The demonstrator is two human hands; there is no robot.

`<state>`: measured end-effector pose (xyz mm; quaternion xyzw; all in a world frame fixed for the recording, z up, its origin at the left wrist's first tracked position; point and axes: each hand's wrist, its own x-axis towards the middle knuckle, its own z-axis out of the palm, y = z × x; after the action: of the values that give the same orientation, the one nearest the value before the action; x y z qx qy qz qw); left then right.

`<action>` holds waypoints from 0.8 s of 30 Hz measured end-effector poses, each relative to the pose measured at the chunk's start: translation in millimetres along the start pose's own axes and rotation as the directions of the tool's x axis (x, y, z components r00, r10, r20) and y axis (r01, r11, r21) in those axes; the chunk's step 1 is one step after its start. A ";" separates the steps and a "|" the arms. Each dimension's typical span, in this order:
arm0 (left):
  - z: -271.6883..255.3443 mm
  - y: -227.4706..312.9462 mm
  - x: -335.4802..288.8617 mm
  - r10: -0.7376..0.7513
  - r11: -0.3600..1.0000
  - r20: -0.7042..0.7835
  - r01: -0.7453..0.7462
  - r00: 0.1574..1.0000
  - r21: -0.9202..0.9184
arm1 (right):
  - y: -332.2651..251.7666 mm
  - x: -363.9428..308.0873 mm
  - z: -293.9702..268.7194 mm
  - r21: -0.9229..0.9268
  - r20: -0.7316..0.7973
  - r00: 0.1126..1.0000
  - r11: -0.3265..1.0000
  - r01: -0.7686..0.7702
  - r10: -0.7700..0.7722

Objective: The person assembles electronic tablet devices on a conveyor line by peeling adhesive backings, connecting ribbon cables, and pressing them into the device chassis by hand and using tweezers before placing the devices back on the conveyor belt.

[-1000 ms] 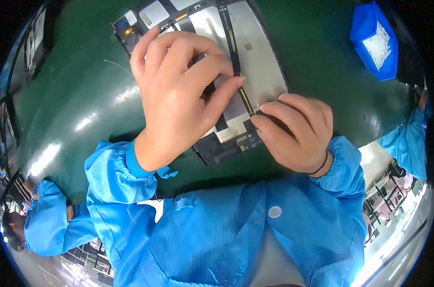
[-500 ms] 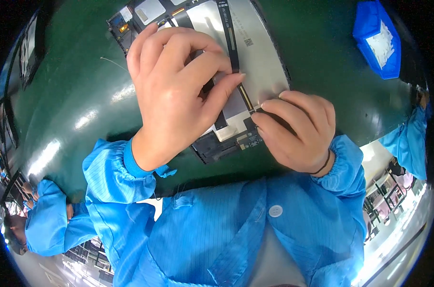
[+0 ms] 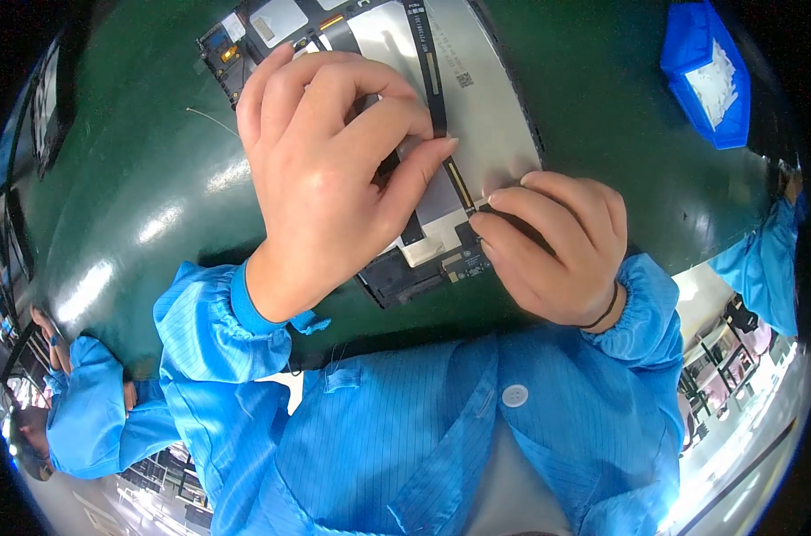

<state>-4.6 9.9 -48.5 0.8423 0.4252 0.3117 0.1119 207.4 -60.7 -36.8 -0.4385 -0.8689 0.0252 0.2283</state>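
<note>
An opened tablet [image 3: 495, 116], its silvery inside facing up, lies tilted on the green work table. Along its middle runs a black ribbon cable [image 3: 428, 71] with gold-coloured strips. My left hand [image 3: 320, 156] arches over the tablet, thumb and forefinger closed on the cable about halfway down; the palm hides part of the inside. At the cable's lower end, my right hand [image 3: 557, 241] has its thumb and forefinger tips together on it, the other fingers bent over the tablet's right edge. A small dark circuit board [image 3: 463, 263] shows just below those fingertips.
A blue bin [image 3: 705, 85] of small white pieces stands at the far right of the green table [image 3: 602, 98]. A thin wire [image 3: 213, 116] lies left of the tablet. Co-workers in blue sit at the left [image 3: 88, 402] and right [image 3: 767, 263] edges.
My hands and the tablet have hardly moved; both hands keep their places on the ribbon cable. At the far left, a co-worker's hand has risen.
</note>
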 end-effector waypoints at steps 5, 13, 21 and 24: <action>0.7 -1.0 0.2 0.002 1.000 0.002 -0.002 1.000 -0.002 | 0.4 0.7 -0.5 0.014 0.007 1.000 1.000 -0.004 0.004; 0.7 1.4 -0.1 -0.005 1.000 0.005 0.005 1.000 0.002 | -0.3 -0.3 -1.8 0.004 0.008 1.000 1.000 0.013 -0.013; 2.8 -3.0 -2.9 0.001 1.000 -0.009 -0.001 1.000 -0.014 | -0.6 3.3 -2.9 -0.018 0.048 0.998 0.999 0.037 -0.036; -0.4 0.1 -0.2 0.004 1.000 -0.016 -0.004 1.000 -0.010 | 3.8 7.3 -7.2 -0.094 0.030 0.986 0.982 0.163 -0.161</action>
<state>-4.8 9.7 -48.2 0.8401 0.4228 0.3207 0.1122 209.5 -53.9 -28.5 -0.3763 -0.9044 -0.0305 0.1986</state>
